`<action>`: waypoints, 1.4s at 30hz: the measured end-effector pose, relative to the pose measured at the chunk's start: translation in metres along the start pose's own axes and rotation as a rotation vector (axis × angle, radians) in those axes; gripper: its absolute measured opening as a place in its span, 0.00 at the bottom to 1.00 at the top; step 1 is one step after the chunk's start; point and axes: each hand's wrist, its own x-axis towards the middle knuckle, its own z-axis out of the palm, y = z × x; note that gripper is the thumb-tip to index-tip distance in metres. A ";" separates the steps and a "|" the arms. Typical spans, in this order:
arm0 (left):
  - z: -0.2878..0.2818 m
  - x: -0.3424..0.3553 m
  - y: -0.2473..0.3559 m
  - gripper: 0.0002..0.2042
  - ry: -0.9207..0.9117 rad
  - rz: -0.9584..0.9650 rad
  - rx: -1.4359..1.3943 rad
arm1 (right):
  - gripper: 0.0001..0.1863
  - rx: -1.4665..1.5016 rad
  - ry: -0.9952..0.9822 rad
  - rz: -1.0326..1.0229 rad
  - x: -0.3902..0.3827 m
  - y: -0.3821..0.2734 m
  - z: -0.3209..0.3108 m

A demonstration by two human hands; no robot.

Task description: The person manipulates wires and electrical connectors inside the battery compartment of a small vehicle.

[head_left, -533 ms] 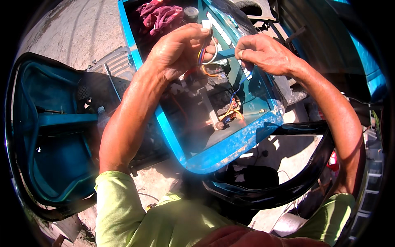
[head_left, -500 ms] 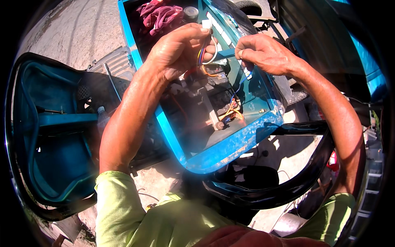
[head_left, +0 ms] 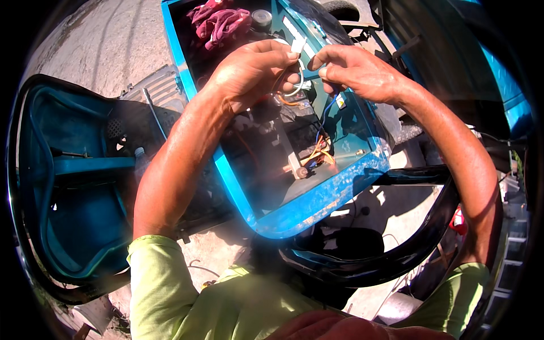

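Note:
My left hand (head_left: 255, 71) pinches a white plug connector (head_left: 297, 45) between thumb and forefinger, with a white wire (head_left: 298, 85) looping below it. Just to its right is my right hand (head_left: 357, 73), its thumb and forefinger pointing toward the connector with a small gap between them. A blue wire (head_left: 324, 116) runs up into its curled lower fingers, which are partly hidden. Close beneath that hand hangs a small white and yellow piece (head_left: 340, 101). Both hands are above an open blue metal box (head_left: 232, 184). Orange and blue wires (head_left: 322, 153) bunch at a block inside it.
Inside the box's far end lie a dark pink cloth (head_left: 226, 25) and a round can (head_left: 261, 20). A metal bar (head_left: 289, 150) crosses the near part. At left stands a teal moulded shell (head_left: 79, 192); a black curved tube (head_left: 368, 275) bends around the near side.
My left hand has shifted slightly right with the connector, which now tilts. My right hand has moved left toward it, its thumb and forefinger parting a little.

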 end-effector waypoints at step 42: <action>0.012 -0.013 0.001 0.13 0.063 0.192 1.091 | 0.22 0.044 0.087 0.155 0.000 -0.001 0.000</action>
